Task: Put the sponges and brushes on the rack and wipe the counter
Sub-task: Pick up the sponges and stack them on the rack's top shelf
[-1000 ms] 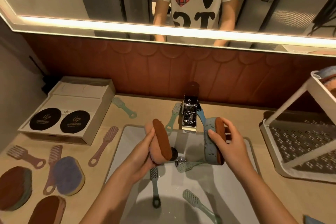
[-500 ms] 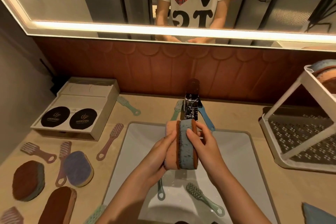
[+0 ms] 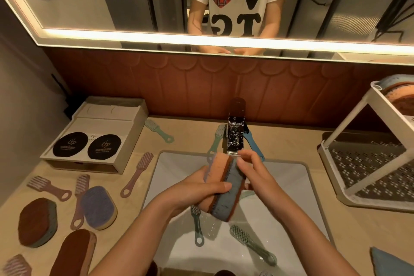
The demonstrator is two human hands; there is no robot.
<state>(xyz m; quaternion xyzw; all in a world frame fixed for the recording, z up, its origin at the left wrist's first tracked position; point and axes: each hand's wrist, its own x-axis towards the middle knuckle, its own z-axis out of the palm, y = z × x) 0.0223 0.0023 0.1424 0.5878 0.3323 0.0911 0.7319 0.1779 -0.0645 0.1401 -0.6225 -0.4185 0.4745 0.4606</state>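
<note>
Above the sink (image 3: 291,186), both hands clasp the stacked sponges (image 3: 226,186): an orange one and a blue-grey one pressed together, with dark brown scouring layers showing along their edges. The left hand (image 3: 192,190) wraps its fingers round the near-left side of the stack. The right hand (image 3: 257,177) bends its fingers over the far end and right side.

Just beyond the grip stands the chrome faucet (image 3: 235,139), flanked by a pale green brush (image 3: 216,141) and a blue brush (image 3: 252,143). Below the grip, in the basin, lie a grey-green brush (image 3: 197,226) and a green brush (image 3: 253,244).

Well to the right of the grip is the white rack (image 3: 349,121), with sponges on its upper tier.

Left of the grip, on the counter (image 3: 291,136), lie pink brushes (image 3: 136,175), a purple sponge (image 3: 98,207), two brown-topped sponges (image 3: 37,223) and a box (image 3: 96,134).
</note>
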